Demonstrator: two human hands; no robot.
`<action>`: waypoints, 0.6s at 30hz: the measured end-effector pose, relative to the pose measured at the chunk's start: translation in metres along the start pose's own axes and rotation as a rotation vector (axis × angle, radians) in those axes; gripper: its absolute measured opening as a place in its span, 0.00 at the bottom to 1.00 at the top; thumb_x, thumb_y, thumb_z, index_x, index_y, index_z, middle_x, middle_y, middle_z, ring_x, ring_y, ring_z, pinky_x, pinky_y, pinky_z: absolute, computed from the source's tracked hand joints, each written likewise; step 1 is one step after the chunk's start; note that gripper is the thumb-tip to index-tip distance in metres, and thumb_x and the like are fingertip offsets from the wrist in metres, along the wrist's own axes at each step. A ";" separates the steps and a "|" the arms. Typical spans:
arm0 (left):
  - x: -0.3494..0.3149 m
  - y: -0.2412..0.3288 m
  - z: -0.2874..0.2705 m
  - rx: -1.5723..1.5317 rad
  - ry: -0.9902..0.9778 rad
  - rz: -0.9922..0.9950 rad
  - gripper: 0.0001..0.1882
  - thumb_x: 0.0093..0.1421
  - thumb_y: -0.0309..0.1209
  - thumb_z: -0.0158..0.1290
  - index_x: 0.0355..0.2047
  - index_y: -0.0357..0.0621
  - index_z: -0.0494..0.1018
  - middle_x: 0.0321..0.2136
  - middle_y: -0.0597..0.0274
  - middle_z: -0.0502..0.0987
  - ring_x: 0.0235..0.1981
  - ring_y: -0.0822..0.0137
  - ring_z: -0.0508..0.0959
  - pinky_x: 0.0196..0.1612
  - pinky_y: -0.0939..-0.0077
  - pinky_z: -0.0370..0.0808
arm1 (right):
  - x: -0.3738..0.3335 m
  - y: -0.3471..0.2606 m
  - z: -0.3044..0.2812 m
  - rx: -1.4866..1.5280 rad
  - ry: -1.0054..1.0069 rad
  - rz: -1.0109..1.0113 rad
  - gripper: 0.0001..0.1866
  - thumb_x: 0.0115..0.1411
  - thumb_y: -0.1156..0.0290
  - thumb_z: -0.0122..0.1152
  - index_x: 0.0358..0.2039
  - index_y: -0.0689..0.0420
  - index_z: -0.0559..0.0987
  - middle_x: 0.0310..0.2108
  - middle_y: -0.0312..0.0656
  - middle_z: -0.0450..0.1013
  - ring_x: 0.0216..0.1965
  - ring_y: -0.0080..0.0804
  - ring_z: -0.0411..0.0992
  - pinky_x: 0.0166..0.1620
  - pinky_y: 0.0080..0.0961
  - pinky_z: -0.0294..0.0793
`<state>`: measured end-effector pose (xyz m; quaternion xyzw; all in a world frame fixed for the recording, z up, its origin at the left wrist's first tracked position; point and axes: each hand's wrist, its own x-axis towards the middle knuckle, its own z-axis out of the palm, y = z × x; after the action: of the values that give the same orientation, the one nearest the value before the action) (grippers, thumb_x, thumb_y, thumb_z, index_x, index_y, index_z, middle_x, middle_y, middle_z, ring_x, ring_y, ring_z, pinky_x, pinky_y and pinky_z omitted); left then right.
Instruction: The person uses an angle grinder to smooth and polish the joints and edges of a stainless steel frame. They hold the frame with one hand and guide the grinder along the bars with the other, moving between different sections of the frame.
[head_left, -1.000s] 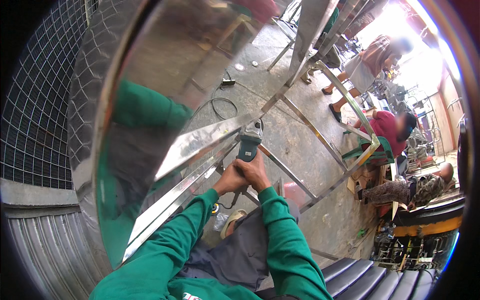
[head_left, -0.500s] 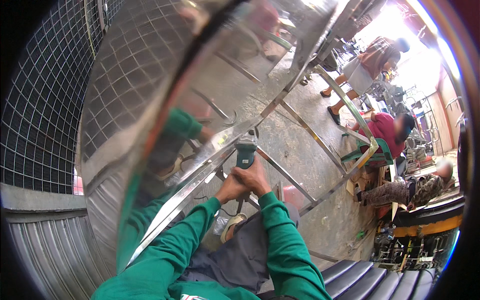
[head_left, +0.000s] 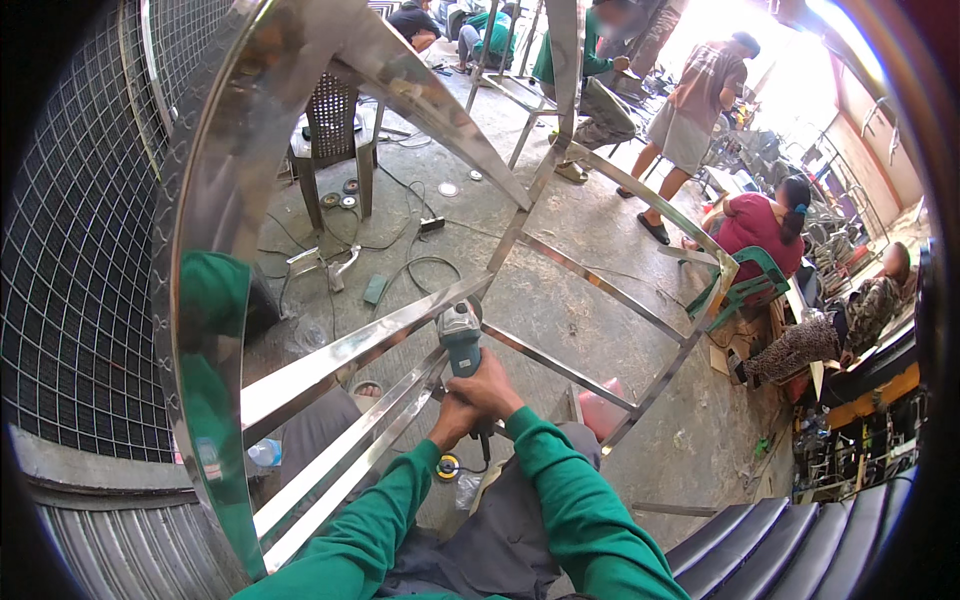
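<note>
Left hand [head_left: 455, 421], right hand [head_left: 487, 388] both clamped on angle grinder [head_left: 462, 350], picture centre. Polished metal frame [head_left: 430, 105] shifted in view, baring plastic chair [head_left: 334, 120] upper left; grinder still by frame's bars, same work spot likely.

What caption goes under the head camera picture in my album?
A person's bare two-handed grip holds a teal, silver-headed angle grinder at a shiny silver metal frame.

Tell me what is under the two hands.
An angle grinder: its silver head and teal front body show beyond the right hand, a dark cord below. The rear grip is covered by that hand and the left hand.
</note>
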<state>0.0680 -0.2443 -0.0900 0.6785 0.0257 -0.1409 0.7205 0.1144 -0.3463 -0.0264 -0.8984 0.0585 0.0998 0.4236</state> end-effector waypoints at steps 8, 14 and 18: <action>0.004 0.007 -0.007 -0.133 -0.074 -0.024 0.22 0.56 0.40 0.71 0.46 0.39 0.83 0.36 0.55 0.87 0.35 0.68 0.87 0.35 0.69 0.84 | 0.000 -0.009 -0.006 0.019 0.011 0.057 0.41 0.45 0.59 0.79 0.56 0.67 0.73 0.50 0.57 0.79 0.51 0.50 0.79 0.56 0.42 0.78; 0.014 -0.007 -0.010 0.008 -0.088 -0.043 0.26 0.58 0.41 0.69 0.52 0.38 0.79 0.36 0.58 0.87 0.30 0.69 0.86 0.29 0.70 0.81 | -0.004 -0.006 -0.008 0.226 0.060 -0.044 0.40 0.46 0.58 0.79 0.56 0.67 0.73 0.50 0.57 0.78 0.53 0.52 0.79 0.57 0.43 0.77; 0.020 -0.008 -0.011 -0.034 -0.074 0.025 0.26 0.60 0.40 0.67 0.54 0.38 0.77 0.39 0.58 0.86 0.34 0.71 0.85 0.32 0.71 0.81 | 0.003 -0.004 -0.002 0.087 0.036 0.052 0.41 0.46 0.58 0.78 0.56 0.69 0.73 0.50 0.60 0.78 0.53 0.54 0.78 0.57 0.43 0.77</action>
<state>0.0870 -0.2375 -0.1036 0.6605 -0.0072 -0.1563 0.7343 0.1179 -0.3456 -0.0231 -0.8790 0.0938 0.0917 0.4585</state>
